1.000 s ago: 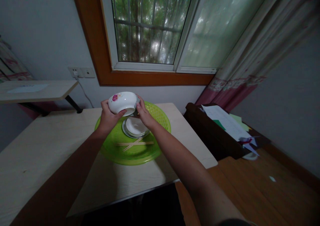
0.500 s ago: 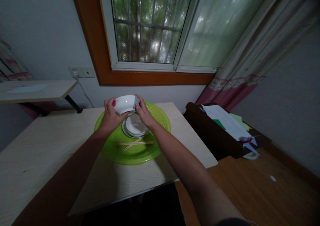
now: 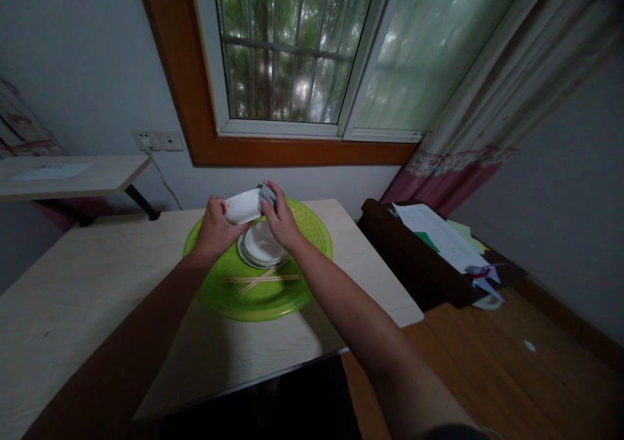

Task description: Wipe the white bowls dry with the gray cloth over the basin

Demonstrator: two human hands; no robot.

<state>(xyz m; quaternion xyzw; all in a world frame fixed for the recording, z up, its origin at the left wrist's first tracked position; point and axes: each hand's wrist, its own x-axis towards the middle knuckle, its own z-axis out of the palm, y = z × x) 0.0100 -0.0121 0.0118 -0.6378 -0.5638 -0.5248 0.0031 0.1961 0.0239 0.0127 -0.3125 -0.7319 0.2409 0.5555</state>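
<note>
A pale wood-grain worktop (image 3: 63, 303) stands by a light wall (image 3: 88, 56), below a barred window (image 3: 287, 112) with a wide brown frame (image 3: 302, 153) and greenery (image 3: 305, 4) outside. A cream-and-pink curtain (image 3: 487, 82) hangs on the right, near dark brown furniture (image 3: 402, 251) bearing papers (image 3: 433, 232). Wall sockets (image 3: 170, 141) sit left of the window; the wooden floor (image 3: 526, 381) lies in dim light.

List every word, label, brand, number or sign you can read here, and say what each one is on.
There is no readable text.
Sheet on the raised shelf: faint marks, too blurred to read.
White paper at the right: any writing is too small to make out.
Bowl: a red pattern shows, no lettering visible.
</note>
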